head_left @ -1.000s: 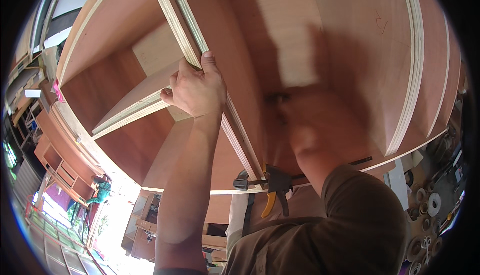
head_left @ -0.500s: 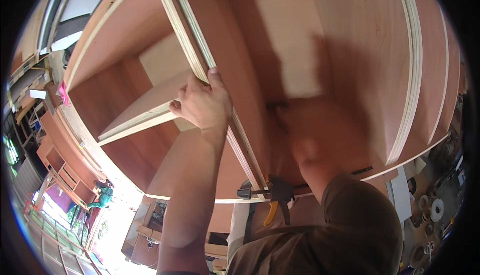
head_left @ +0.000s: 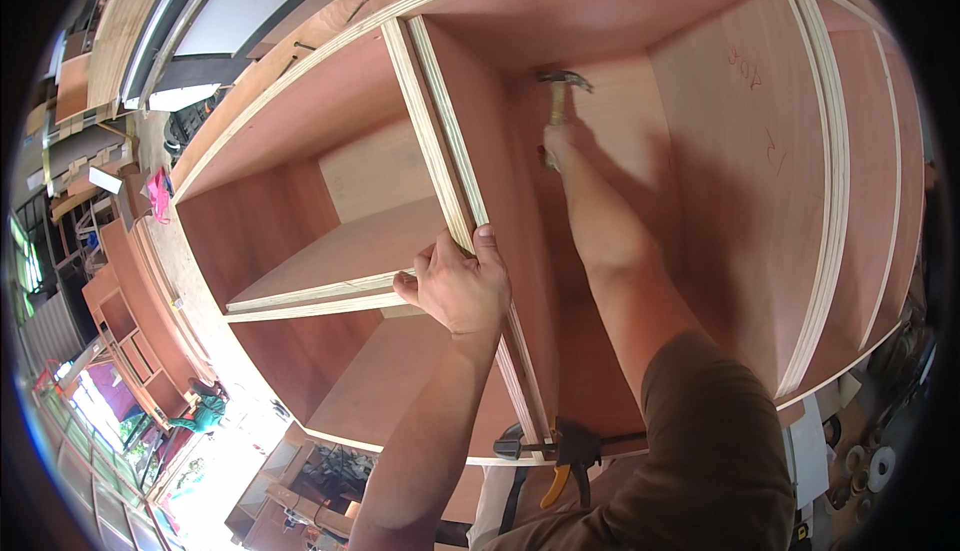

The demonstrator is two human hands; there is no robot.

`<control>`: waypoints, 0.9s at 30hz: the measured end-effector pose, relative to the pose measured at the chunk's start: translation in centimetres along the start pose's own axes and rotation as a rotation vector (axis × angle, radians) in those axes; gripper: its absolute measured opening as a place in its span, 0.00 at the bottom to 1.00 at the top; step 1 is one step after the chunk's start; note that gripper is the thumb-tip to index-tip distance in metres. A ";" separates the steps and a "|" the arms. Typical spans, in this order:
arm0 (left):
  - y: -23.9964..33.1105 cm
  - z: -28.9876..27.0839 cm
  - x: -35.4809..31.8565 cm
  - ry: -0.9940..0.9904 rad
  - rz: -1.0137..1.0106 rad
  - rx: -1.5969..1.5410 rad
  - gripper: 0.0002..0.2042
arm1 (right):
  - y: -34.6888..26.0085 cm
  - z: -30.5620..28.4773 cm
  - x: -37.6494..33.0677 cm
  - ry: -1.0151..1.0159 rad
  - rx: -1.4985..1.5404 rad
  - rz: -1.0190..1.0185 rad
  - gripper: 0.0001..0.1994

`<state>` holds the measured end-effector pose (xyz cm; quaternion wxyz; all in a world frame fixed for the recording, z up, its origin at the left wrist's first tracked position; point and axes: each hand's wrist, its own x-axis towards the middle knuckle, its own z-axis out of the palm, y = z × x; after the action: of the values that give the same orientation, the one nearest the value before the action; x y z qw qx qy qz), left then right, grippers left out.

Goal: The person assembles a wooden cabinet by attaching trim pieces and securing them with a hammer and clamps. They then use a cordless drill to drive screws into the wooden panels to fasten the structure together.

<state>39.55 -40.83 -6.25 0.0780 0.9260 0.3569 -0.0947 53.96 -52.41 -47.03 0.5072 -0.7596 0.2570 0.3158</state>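
A large plywood cabinet [head_left: 760, 141] fills the middle of the view, with its open compartments towards me. My left hand [head_left: 462, 286] is closed around the front edge of the doubled upright divider [head_left: 425, 121], where a shelf [head_left: 330, 296] meets it. Deep inside the compartment right of the divider, my right hand [head_left: 558, 141] grips a claw hammer [head_left: 557, 101] by its handle. The hammer's dark head is up near the back panel [head_left: 625, 101]; whether it touches wood I cannot tell. Below my left hand, a black and orange bar clamp [head_left: 570, 446] sits at the divider's lower end.
Nails [head_left: 300, 46] stick out of the cabinet's far outer side. More wooden cabinet frames [head_left: 130, 311] stand at the left, with a person in green [head_left: 207, 413] beside them. Rolls of edging tape [head_left: 880, 468] and loose items lie on the floor at the lower right.
My right hand, blurred low in the compartment before, is now farther in and higher, and the hammer shows clearly. My left hand keeps its grip while the whole view has shifted.
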 end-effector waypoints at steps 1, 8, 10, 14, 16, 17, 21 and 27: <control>0.2 -0.3 0.1 -0.039 -0.001 -0.004 0.18 | -0.6 0.0 0.3 -0.028 -0.006 0.041 0.11; -0.6 0.5 -0.1 0.058 -0.005 0.003 0.17 | -7.3 0.7 -5.7 -0.142 0.167 0.351 0.09; -0.5 0.5 0.0 0.064 0.012 -0.012 0.17 | -6.1 0.4 -5.2 -0.155 0.203 0.337 0.09; -0.5 0.4 0.0 0.033 -0.003 -0.009 0.17 | -6.2 1.7 -5.3 -0.165 0.231 0.324 0.08; -0.1 -0.3 0.0 -0.025 -0.038 -0.010 0.16 | -6.6 2.6 -6.1 -0.164 0.250 0.323 0.08; -0.1 -0.1 0.3 0.001 -0.027 -0.005 0.16 | -7.0 2.5 -6.1 -0.176 0.260 0.312 0.08; -0.2 0.2 -0.1 0.008 -0.020 -0.013 0.16 | -4.9 1.4 -7.5 -0.196 0.356 0.315 0.07; -0.4 0.1 -0.1 0.008 -0.058 0.033 0.19 | -8.2 -0.1 -15.3 -0.237 0.397 0.417 0.15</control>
<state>39.20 -40.58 -6.39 0.0586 0.9168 0.3824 -0.0990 49.60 -48.53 -30.73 0.5964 -0.5342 0.4031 0.4431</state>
